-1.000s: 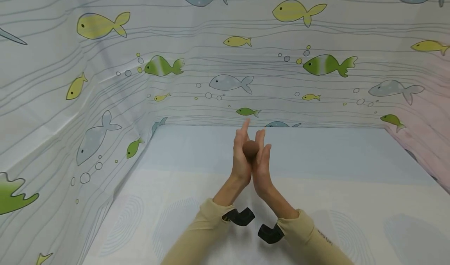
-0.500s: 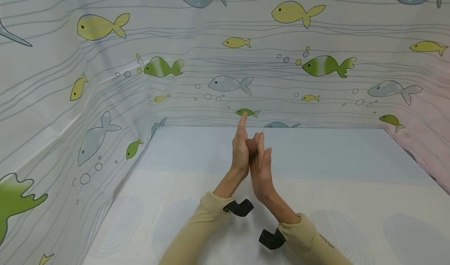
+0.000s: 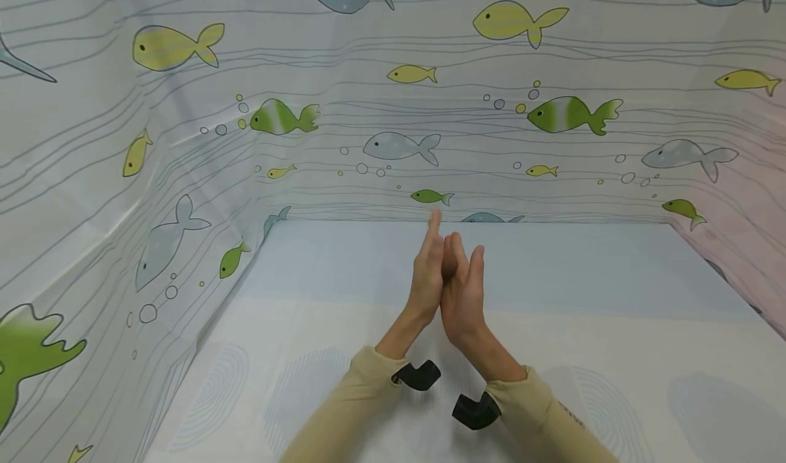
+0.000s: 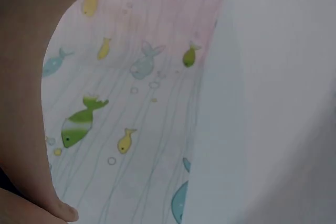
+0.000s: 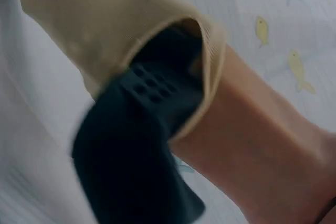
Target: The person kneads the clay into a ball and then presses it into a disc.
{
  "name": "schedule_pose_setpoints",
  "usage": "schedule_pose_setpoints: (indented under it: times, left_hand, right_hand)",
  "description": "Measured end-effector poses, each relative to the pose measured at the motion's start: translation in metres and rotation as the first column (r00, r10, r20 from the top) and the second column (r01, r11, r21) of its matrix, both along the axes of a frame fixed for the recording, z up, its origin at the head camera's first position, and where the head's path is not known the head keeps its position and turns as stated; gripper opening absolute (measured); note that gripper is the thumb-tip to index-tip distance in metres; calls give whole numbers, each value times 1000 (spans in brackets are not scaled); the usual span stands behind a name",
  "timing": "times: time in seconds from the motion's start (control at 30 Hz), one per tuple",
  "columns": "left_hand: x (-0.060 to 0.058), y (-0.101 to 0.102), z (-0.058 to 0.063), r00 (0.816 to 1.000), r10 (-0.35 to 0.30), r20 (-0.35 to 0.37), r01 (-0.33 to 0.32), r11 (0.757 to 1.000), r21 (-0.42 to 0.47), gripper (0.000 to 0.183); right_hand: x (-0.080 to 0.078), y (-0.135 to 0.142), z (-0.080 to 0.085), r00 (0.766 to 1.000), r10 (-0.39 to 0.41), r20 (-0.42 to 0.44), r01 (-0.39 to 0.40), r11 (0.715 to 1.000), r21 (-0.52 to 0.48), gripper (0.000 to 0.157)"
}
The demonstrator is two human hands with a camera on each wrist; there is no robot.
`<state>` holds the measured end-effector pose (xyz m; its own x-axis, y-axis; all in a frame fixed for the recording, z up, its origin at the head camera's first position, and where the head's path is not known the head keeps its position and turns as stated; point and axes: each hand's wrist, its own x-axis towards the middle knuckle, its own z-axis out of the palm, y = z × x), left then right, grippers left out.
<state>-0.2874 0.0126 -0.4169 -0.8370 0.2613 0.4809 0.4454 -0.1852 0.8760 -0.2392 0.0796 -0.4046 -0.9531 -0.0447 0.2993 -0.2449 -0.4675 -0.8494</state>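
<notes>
In the head view, my left hand (image 3: 427, 280) and right hand (image 3: 464, 301) are held palm to palm over the table, fingers pointing up and away. Between the palms sits a small round brown ball (image 3: 449, 266), mostly hidden by the fingers, with only a dark strip showing in the gap. Fingers on both sides are extended rather than curled round it. The left wrist view has part of a hand (image 4: 26, 103) along its left edge, and the ball does not show there. A bare wrist and sleeve (image 5: 105, 19) fill much of the right wrist view.
Below the hands lies a pale table (image 3: 344, 265) with a light blue band at its far side. A fish-print curtain (image 3: 393, 108) stands behind and to the left, turning pinkish at the right. Black camera mounts (image 3: 476, 411) stick out from both sleeve cuffs.
The palms have slid back and forth against each other, the left hand lately drawing nearer while the right moves slightly away. The ball, plainly visible earlier, is now mostly covered.
</notes>
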Motion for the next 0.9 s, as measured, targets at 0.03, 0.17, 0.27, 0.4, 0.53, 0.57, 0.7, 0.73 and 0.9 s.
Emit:
schedule_pose_setpoints:
  times: [0.03, 0.17, 0.27, 0.4, 0.53, 0.57, 0.7, 0.73, 0.9]
  left_hand:
    - [2, 0, -1, 1000, -14, 0, 14, 1000, 5, 68]
    - [12, -1, -7, 996, -90, -21, 91, 993, 73, 64]
    - [21, 1, -7, 988, -148, -30, 151, 979, 140, 66]
    - [32, 2, -2, 974, -226, -16, 225, 956, 187, 65]
    - [41, 1, 8, 956, -289, 49, 270, 934, 234, 72]
    - [42, 1, 10, 952, -299, 69, 274, 929, 249, 73]
    - [43, -2, 19, 945, -308, 110, 260, 912, 316, 77]
    - [42, -3, 21, 945, -305, 119, 252, 909, 332, 76]
    - [33, -5, 27, 945, -270, 186, 180, 902, 394, 73]
  right_hand:
    - [-2, 0, 1, 1000, -12, 2, 12, 1000, 1, 79]
    - [-10, 2, 3, 996, -88, 3, 88, 996, 13, 79]
    - [-17, 5, 4, 991, -130, -1, 130, 991, 26, 79]
    - [-26, 12, 5, 985, -173, -22, 174, 984, 39, 75]
    - [-31, 17, 4, 977, -200, -69, 205, 975, 88, 73]
    - [-31, 18, 2, 976, -199, -91, 209, 972, 109, 74]
    - [-29, 16, -2, 953, -197, -229, 247, 945, 215, 80]
    - [-29, 15, -4, 943, -190, -274, 256, 939, 231, 82]
    - [-23, 5, -8, 889, -160, -430, 307, 904, 298, 83]
